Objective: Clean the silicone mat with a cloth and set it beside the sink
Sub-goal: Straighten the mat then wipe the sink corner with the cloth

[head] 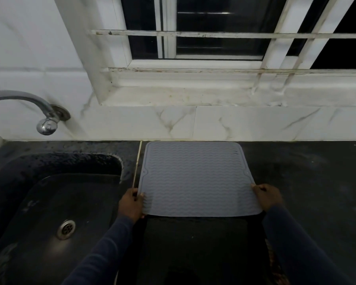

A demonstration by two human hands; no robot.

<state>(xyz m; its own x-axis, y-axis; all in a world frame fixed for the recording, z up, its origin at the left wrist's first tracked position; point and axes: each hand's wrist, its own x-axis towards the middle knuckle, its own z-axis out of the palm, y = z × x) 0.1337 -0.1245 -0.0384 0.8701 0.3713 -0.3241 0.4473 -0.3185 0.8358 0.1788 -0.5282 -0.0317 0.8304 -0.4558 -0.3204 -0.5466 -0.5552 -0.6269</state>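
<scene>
Setting: a dim kitchen with a white marble-look tiled wall, a barred window (203,33) at 12 o'clock, and a dark stone table (306,182) running below it.
Sink: a dark basin (49,202) set into the table at 8 o'clock, its drain (65,229) showing and a metal tap (29,108) above at 10 o'clock.
Mat: a grey ribbed mat (195,177) lies just right of the sink, its far edge against the wall and its near edge hanging over the table's front edge.
Left hand: the left hand (132,204) pinches the mat's near left corner, closed on it.
Right hand: the right hand (267,196) pinches the near right corner, likewise closed on it.
Cloth: none in view, so I cannot tell whether wiping is done.
Risk: released as it lies, the overhanging floppy edge could droop and drag the mat off the table.
Risk: a sideways shift to 9 o'clock could slip the left edge into the basin.
Risk: uneven pulling could fold or wrinkle the mat.
</scene>
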